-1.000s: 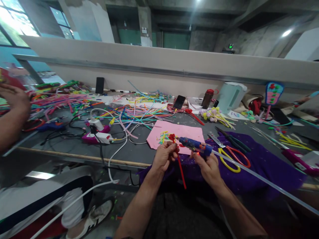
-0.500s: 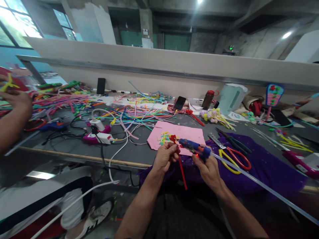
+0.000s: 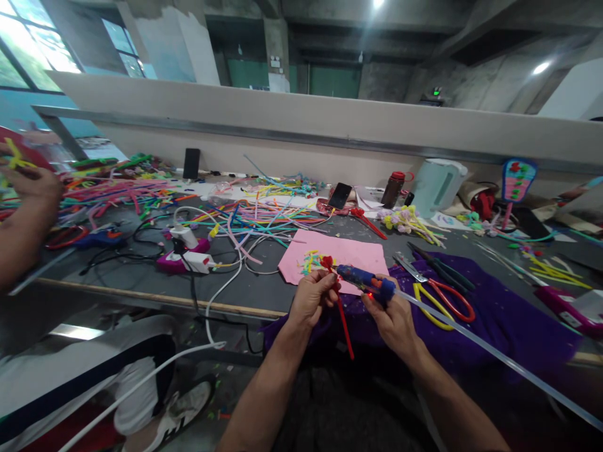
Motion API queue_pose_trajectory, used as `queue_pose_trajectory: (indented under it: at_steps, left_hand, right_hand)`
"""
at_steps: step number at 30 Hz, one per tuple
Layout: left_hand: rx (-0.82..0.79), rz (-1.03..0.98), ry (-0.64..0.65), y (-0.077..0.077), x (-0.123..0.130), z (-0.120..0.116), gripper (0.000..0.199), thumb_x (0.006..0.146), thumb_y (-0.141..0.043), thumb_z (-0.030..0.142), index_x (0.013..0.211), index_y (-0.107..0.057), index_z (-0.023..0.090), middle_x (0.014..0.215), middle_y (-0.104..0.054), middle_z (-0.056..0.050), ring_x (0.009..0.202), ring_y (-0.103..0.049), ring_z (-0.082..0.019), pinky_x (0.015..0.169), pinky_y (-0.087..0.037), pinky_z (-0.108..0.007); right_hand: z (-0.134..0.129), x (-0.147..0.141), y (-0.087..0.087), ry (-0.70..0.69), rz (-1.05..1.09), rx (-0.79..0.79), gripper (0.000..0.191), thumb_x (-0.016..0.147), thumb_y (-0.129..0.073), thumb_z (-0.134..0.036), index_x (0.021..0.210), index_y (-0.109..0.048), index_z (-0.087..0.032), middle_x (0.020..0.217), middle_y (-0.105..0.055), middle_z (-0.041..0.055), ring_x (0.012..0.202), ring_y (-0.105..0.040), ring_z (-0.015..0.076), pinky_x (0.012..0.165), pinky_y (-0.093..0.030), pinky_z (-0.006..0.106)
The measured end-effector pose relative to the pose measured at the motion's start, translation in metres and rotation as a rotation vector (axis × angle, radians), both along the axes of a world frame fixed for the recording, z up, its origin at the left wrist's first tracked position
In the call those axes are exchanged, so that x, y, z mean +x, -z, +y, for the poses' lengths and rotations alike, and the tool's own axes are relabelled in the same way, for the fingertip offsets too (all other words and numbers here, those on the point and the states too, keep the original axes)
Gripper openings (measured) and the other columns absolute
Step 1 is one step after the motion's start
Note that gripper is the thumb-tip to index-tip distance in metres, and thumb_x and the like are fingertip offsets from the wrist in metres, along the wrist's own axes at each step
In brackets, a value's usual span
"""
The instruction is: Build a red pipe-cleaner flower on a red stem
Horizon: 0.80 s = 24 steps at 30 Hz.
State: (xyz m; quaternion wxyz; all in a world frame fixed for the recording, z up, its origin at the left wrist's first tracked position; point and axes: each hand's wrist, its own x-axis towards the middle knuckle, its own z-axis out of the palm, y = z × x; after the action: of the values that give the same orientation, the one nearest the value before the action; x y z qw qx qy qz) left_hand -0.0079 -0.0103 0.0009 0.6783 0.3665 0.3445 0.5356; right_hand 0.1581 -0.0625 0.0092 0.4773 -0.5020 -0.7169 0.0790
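Between the fingertips of my left hand [image 3: 311, 297] is a red pipe-cleaner piece [image 3: 345, 326], its stem hanging below and its curled red top above the fingers. My right hand [image 3: 393, 314] is wrapped round a blue glue gun [image 3: 358, 276], whose nozzle points left at the red top, very near it or touching. A small red light glows on the gun, and a long clear glue stick [image 3: 490, 351] runs out of its back. Under both lies a pink sheet [image 3: 362, 251] with small yellow and green bits [image 3: 311, 260] on it.
Scissors [image 3: 443, 301] and pliers [image 3: 445, 267] lie on a purple cloth [image 3: 513, 314] at the right. A power strip [image 3: 186, 260] with cables is left of the sheet. Behind stand a bottle [image 3: 393, 188] and a pale jug [image 3: 438, 188]. Another person's hand [image 3: 32, 182] is far left.
The glue gun has tilted and shifted very slightly left toward the red top. My left hand stays nearly still. At the far left, the other person's hand has moved slightly.
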Motion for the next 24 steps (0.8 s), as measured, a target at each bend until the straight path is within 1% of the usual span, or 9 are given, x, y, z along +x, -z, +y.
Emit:
queue_pose_trajectory:
  at_steps: [5, 8, 16, 19, 24]
  left_hand:
    - [0.018, 0.007, 0.000, 0.0020, 0.0000, 0.0010, 0.026, 0.064, -0.071, 0.033, 0.066, -0.055, 0.013, 0.053, -0.062, 0.001, 0.032, -0.047, -0.004, 0.030, -0.032, -0.013]
    - [0.008, 0.003, -0.010, 0.0015, 0.0004, 0.0010, 0.027, 0.063, -0.072, 0.033, 0.068, -0.055, 0.013, 0.055, -0.063, 0.001, 0.032, -0.047, -0.004, 0.030, -0.032, -0.013]
    - [-0.001, 0.012, -0.013, 0.0005, 0.0014, 0.0000, 0.030, 0.060, -0.073, 0.034, 0.067, -0.054, 0.013, 0.053, -0.063, 0.000, 0.031, -0.047, -0.004, 0.030, -0.031, -0.014]
    - [0.006, 0.011, -0.006, 0.0011, 0.0013, 0.0000, 0.028, 0.062, -0.072, 0.034, 0.067, -0.055, 0.012, 0.051, -0.062, 0.001, 0.031, -0.046, -0.004, 0.030, -0.031, -0.014]
    - [0.025, -0.008, 0.001, 0.0025, 0.0008, 0.0008, 0.026, 0.065, -0.071, 0.033, 0.066, -0.055, 0.012, 0.051, -0.061, 0.001, 0.032, -0.046, -0.004, 0.031, -0.032, -0.014]
  right_hand:
    - [-0.0027, 0.0038, 0.0012, -0.025, -0.014, 0.012, 0.021, 0.085, -0.048, -0.034, 0.098, -0.055, -0.019, 0.099, -0.057, 0.0084, 0.086, -0.059, 0.0223, 0.072, -0.048, 0.032]
    - [-0.0034, 0.0057, 0.0013, -0.032, -0.015, 0.018, 0.021, 0.085, -0.048, -0.033, 0.098, -0.055, -0.018, 0.098, -0.057, 0.0081, 0.084, -0.059, 0.0214, 0.071, -0.048, 0.031]
    - [0.0011, 0.0031, -0.0001, -0.015, -0.002, 0.046, 0.026, 0.085, -0.048, -0.034, 0.102, -0.054, -0.015, 0.098, -0.057, 0.0089, 0.083, -0.059, 0.0205, 0.072, -0.048, 0.031]
    - [0.0006, 0.0033, 0.0006, -0.023, -0.015, 0.049, 0.025, 0.086, -0.047, -0.034, 0.100, -0.054, -0.014, 0.099, -0.056, 0.0092, 0.084, -0.059, 0.0201, 0.072, -0.048, 0.030]
    - [-0.0026, 0.0070, 0.0016, -0.049, -0.040, 0.027, 0.022, 0.086, -0.047, -0.034, 0.097, -0.056, -0.016, 0.098, -0.057, 0.0080, 0.077, -0.060, 0.0183, 0.068, -0.048, 0.029]
